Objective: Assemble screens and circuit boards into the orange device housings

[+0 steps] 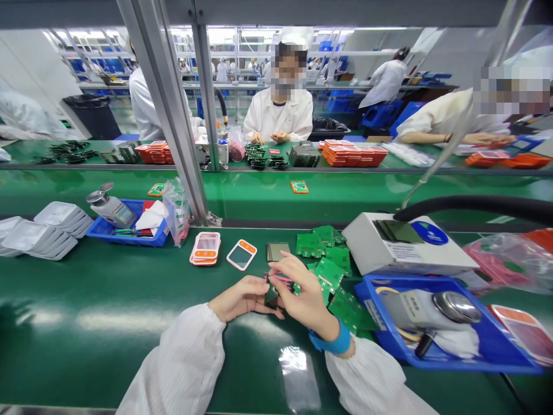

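My left hand (242, 298) and my right hand (305, 294) meet over the green bench mat, both pinched on a small dark display panel (272, 295). My right fingers also hold a thin pink tool (281, 278) across it. A blue band is on my right wrist. Just beyond the hands lie a grey panel (277, 251), a pile of green circuit boards (328, 256), a single orange-and-white housing (241, 254) and a short stack of the same housings (205, 248).
A white box unit (406, 245) and a blue tray (436, 346) with a dispenser bottle sit at right. White trays (43, 230) and another blue tray (125, 222) are at left. A green conveyor (302, 196) runs behind; people in white coats work beyond.
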`<state>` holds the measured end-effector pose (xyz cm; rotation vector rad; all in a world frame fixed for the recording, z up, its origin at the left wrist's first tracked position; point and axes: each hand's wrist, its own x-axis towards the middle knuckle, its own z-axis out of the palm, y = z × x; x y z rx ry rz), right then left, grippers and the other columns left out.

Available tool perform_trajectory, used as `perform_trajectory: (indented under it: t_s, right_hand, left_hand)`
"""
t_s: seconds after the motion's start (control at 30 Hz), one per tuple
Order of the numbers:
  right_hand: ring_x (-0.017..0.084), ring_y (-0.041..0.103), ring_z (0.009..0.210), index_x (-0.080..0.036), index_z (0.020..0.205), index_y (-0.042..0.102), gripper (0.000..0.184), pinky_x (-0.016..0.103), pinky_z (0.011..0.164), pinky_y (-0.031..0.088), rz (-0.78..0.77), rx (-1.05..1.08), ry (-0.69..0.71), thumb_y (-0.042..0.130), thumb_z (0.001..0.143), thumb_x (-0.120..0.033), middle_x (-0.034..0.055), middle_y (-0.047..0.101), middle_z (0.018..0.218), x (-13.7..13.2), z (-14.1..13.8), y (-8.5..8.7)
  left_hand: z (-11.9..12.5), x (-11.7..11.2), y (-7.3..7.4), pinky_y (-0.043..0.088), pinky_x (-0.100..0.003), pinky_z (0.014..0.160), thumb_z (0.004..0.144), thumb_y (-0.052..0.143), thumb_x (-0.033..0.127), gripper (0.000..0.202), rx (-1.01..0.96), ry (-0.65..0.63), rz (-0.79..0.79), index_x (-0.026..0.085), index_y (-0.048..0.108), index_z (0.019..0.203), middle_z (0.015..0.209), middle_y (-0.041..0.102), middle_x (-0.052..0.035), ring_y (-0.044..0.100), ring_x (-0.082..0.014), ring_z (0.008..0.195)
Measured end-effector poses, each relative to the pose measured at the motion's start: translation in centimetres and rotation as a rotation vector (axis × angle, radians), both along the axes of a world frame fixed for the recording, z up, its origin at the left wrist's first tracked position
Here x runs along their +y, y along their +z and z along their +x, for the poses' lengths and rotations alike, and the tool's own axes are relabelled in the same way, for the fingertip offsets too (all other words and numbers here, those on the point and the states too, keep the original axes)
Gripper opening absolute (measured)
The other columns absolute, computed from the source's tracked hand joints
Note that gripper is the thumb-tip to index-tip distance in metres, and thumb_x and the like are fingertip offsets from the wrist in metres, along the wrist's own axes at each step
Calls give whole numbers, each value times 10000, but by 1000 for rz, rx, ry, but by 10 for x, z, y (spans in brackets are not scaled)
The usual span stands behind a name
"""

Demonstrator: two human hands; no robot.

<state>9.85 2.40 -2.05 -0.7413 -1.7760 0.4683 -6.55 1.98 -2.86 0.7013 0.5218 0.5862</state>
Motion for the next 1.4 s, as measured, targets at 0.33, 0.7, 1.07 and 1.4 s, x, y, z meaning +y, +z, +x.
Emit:
perform_trajectory:
  t_s: [0.33, 0.7, 1.07, 1.4]
  right_hand:
    - [187, 637, 856, -259, 1053, 647, 302, 419, 964, 472, -104, -14, 77, 583, 824, -74, -3, 662, 783, 0, 5, 6]
    - [182, 617, 826, -262, 883, 634, 147, 423, 957, 448, -383, 83, 140, 595, 808, -142, -17, 623, 722, -1, 6, 6]
    - [128, 564, 696, -251, 763, 451, 245, 461, 1012, 415, -577, 354, 340, 694, 786, -228, -56, 580, 691, -3, 7, 14]
    - [105, 554, 618, -250, 756, 421, 325, 411, 974, 450, -640, 469, 450, 745, 779, -274, -72, 554, 649, -2, 15, 22]
  left_hand:
    - [-1, 1, -1, 504, -373, 811, 718, 674, 372, 350, 34, -68, -12, 84, 714, 912, 870, 736, -158, 703, -243, 746]
    - [-1, 1, 1, 503, -378, 818, 722, 679, 420, 403, 7, -82, 5, 76, 704, 932, 896, 730, -169, 702, -248, 761]
    - [-4, 0, -2, 494, -375, 737, 812, 569, 430, 391, -164, -121, -6, 74, 676, 936, 870, 733, -157, 699, -270, 725]
    - [-11, 0, -3, 417, -421, 836, 753, 589, 500, 568, -350, -126, -89, 36, 639, 1076, 901, 713, -162, 675, -287, 770]
